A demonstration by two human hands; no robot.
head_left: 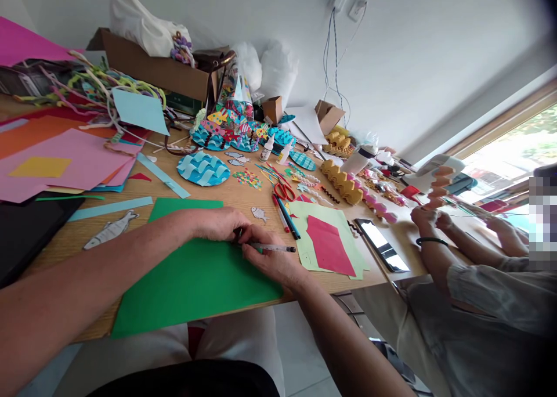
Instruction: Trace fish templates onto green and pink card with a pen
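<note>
A large green sheet [187, 287] lies at the table's front edge, below both hands. My right hand [270, 257] is closed on a thin pen [278, 248], whose rear end points right. My left hand [221, 224] rests at the sheet's upper right part, its fingers curled down and meeting the right hand's fingers. Something small and dark shows between the hands; what the left fingers hold, if anything, is hidden. Just beyond the hands lies a small paper fish [260, 213], with a red marker [281, 213] and a blue marker [289, 220] to its right.
Red paper [331, 246] lies on pale green paper [304, 252] at the right, beside a phone [380, 245]. Orange-handled scissors [284, 191] and glue bottles [267, 148] stand farther back. Pink sheets [78, 159] fill the left. Another person's hands [429, 218] hold a bumpy strip at far right.
</note>
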